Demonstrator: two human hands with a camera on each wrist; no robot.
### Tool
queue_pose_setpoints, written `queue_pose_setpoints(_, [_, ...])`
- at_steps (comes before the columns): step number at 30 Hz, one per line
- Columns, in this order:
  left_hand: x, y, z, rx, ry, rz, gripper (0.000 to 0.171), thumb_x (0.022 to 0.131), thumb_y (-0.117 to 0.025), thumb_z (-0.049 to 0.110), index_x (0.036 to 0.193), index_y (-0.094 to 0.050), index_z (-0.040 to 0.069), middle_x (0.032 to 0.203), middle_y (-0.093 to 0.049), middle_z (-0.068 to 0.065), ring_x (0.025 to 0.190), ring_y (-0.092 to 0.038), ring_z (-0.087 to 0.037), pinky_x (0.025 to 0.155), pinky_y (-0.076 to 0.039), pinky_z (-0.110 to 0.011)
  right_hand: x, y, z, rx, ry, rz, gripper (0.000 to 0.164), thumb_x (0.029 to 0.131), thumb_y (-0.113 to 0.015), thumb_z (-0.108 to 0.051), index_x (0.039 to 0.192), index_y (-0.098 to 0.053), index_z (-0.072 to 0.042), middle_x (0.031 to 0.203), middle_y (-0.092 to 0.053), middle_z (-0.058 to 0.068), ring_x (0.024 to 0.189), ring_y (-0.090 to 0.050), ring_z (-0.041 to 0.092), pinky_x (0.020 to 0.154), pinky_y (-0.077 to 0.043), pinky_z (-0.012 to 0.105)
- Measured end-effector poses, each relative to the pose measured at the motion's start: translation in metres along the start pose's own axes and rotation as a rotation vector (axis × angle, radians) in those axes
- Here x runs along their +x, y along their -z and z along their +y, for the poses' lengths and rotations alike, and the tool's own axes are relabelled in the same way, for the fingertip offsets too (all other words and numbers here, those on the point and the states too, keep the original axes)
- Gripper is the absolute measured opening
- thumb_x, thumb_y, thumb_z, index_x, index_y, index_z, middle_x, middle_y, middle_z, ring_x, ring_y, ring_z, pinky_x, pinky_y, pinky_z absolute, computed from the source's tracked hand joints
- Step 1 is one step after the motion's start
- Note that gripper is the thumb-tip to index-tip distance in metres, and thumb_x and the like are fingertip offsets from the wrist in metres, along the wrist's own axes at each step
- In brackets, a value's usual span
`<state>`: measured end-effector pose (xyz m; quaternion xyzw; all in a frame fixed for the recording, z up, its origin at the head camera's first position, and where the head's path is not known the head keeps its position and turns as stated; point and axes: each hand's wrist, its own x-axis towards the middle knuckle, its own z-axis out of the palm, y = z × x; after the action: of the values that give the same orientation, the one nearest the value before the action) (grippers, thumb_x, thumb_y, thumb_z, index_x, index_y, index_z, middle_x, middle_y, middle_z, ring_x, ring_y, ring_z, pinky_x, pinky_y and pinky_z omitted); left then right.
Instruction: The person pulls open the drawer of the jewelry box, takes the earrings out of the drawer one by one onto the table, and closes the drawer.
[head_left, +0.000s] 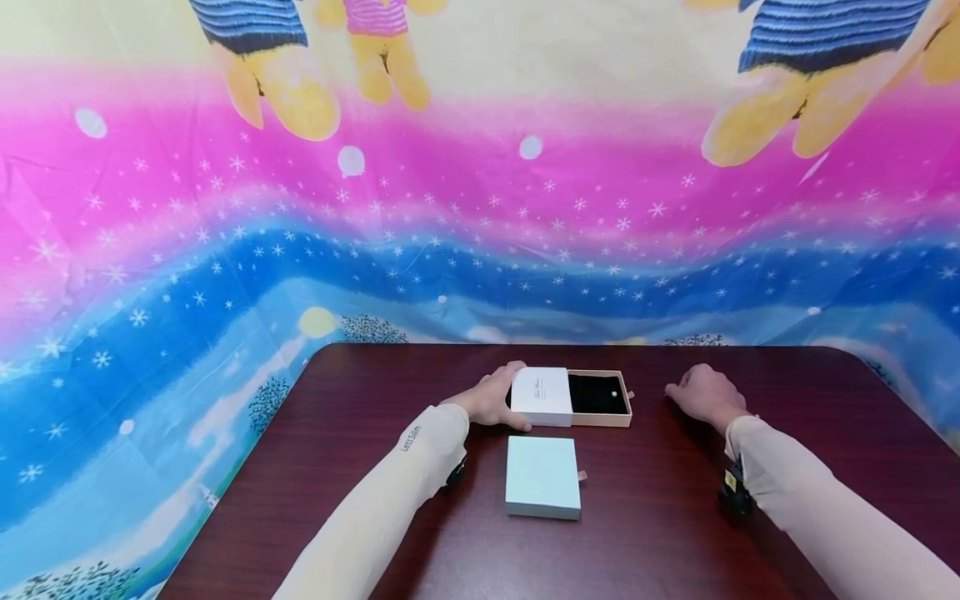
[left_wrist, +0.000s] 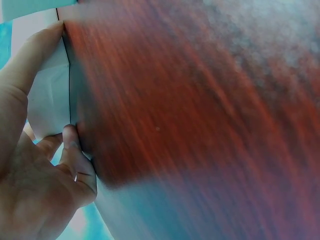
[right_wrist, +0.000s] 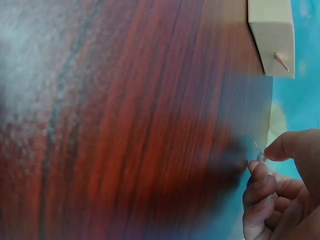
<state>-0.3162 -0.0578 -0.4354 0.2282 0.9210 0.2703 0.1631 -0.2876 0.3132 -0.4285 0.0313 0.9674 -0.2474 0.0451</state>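
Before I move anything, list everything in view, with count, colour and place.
cloth backdrop: one, mostly pink and blue, behind the table
table: one, dark reddish brown, under the boxes
box cover: one, white, around the drawer's left part
drawer: one, tan, sticking out right of the cover
pad: one, black, in the drawer
bead: one, white, on the pad
closed box: one, pale green, nearer the person
pull tabs: two, pinkish, at both boxes' right ends
stud: one, clear or whitish, between right-hand fingertips
wrist cameras: two, black, at the wrists
sleeves: two, cream, on the arms
left hand: one, bare, gripping the cover
right hand: one, bare, right of the drawer
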Motion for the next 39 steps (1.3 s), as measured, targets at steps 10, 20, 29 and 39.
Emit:
queue_pose_setpoints(10, [0.0008,-0.0005,-0.0002,0.016,0.004,0.001,0.105,0.081,-0.085,0.04,0.16,-0.019,0.018,0.15,-0.042,-0.008,0.132,-0.041,-0.028,0.111,-0.037,-0.046,-0.0007,-0.0004,-0.0015,-0.015,-0.023,-0.009,0.049,0.098,-0.054,-0.034,0.053,-0.044,-0.02,0.05,-0.036,-0.006,0.049,-0.045,0.018,0.05,-0.037,0.032])
queue_pose_setpoints(20, [-0.0006,0.0002,-0.0002,-0.001,-0.002,-0.003,0.106,0.081,-0.084,0.039,0.16,-0.017,0.017,0.15,-0.042,-0.009,0.131,-0.041,-0.029,0.11,-0.037,-0.047,-0.0002,-0.0007,-0.0005,-0.011,-0.014,-0.012,0.049,0.098,-0.054,-0.035,0.053,-0.043,-0.02,0.05,-0.036,-0.006,0.049,-0.045,0.017,0.049,-0.037,0.031])
queue_pose_setpoints(29, [0.0,0.0003,-0.0001,0.0,0.002,-0.004,0.106,0.081,-0.084,0.039,0.16,-0.017,0.017,0.152,-0.041,-0.008,0.133,-0.04,-0.029,0.112,-0.036,-0.047,0.0007,0.0003,-0.0008,-0.019,-0.032,-0.023,0.049,0.099,-0.053,-0.036,0.054,-0.044,-0.02,0.05,-0.037,-0.006,0.05,-0.046,0.018,0.05,-0.037,0.032])
queue_pose_setpoints(39, [0.0003,-0.0004,-0.0004,0.005,0.007,-0.006,0.107,0.081,-0.084,0.038,0.161,-0.016,0.017,0.152,-0.04,-0.008,0.133,-0.04,-0.028,0.112,-0.036,-0.047,-0.0006,0.0013,-0.0007,-0.015,-0.033,-0.029,0.048,0.098,-0.053,-0.035,0.053,-0.044,-0.02,0.05,-0.038,-0.006,0.05,-0.046,0.017,0.05,-0.037,0.032])
